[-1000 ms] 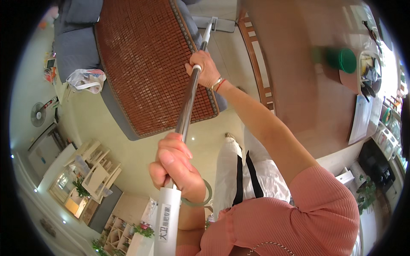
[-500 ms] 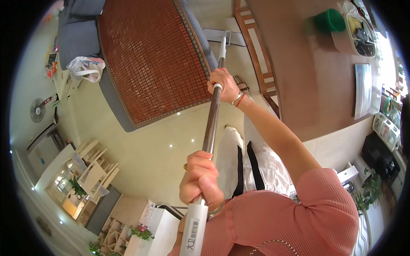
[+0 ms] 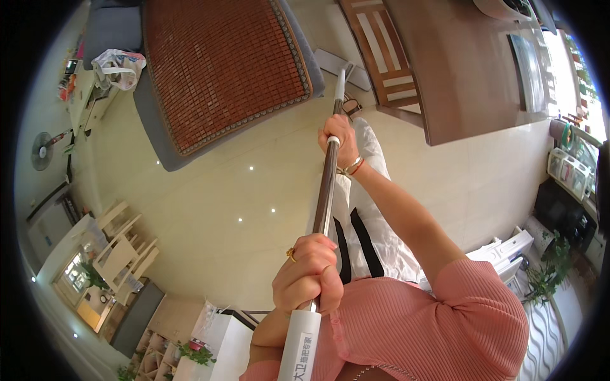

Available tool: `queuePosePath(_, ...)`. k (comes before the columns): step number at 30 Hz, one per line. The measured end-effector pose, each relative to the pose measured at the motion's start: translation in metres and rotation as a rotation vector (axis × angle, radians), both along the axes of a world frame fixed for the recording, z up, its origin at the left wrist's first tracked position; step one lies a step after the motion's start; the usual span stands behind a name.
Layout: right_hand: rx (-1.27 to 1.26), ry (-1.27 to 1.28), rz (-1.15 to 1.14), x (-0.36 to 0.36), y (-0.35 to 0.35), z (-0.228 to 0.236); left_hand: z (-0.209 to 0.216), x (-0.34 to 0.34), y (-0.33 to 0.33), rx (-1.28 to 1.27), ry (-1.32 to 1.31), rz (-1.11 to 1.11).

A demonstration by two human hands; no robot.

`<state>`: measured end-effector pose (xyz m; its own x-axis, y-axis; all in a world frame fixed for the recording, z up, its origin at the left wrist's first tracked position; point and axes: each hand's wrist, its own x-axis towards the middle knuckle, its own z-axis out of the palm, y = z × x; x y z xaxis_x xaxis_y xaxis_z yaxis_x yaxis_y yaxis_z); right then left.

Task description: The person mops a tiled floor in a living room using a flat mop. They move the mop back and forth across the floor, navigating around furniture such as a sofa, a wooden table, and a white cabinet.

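I hold a flat mop by its long brown-and-silver pole point(image 3: 325, 197), which runs from the lower middle up and away. My left hand point(image 3: 307, 273) is wrapped round the upper pole, just beyond the white end grip point(image 3: 298, 346). Farther down, my right hand point(image 3: 338, 141) grips the pole near a white collar, its arm stretched forward. The flat grey mop head point(image 3: 361, 77) lies on the tiled floor between the sofa and the wooden table's slatted base. My sandalled foot point(image 3: 351, 106) shows close to the pole's lower end.
A grey sofa point(image 3: 147, 136) covered by a brown beaded mat point(image 3: 222, 70) is at the upper left, a white plastic bag point(image 3: 121, 68) on it. The brown table point(image 3: 457, 76) stands at upper right. A fan point(image 3: 42, 151), chairs point(image 3: 124, 251) and a white cabinet point(image 3: 236, 346) line the left side.
Both hands still grip the mop. The view has shifted back from the sofa and table, and the mop head has come nearer, past the sofa's corner.
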<state>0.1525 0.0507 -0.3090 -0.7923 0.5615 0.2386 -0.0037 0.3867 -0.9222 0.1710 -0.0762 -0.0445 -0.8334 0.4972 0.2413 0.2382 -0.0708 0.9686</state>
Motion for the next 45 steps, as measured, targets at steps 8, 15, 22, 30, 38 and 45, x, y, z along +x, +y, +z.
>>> queuePosePath(8, -0.109, -0.053, 0.127, 0.071, -0.098, 0.038, 0.057, 0.032, -0.068, -0.118, -0.051, -0.006)
queuePosePath(15, -0.173, -0.229, 0.330, 0.086, -0.126, 0.041, 0.080, 0.018, -0.076, -0.197, -0.267, 0.149)
queuePosePath(22, -0.016, -0.172, 0.258, 0.061, -0.057, 0.068, 0.087, -0.006, -0.011, -0.070, -0.131, -0.024)
queuePosePath(30, -0.014, 0.014, 0.040, -0.021, 0.047, 0.046, 0.054, -0.034, 0.069, -0.035, 0.016, -0.021)
queuePosePath(38, 0.040, 0.008, 0.303, -0.134, 0.141, -0.028, -0.045, -0.072, 0.135, -0.086, 0.148, 0.219)
queuePosePath(45, 0.110, -0.032, 0.520, -0.105, 0.120, -0.047, -0.066, -0.023, 0.103, -0.066, 0.067, 0.366)
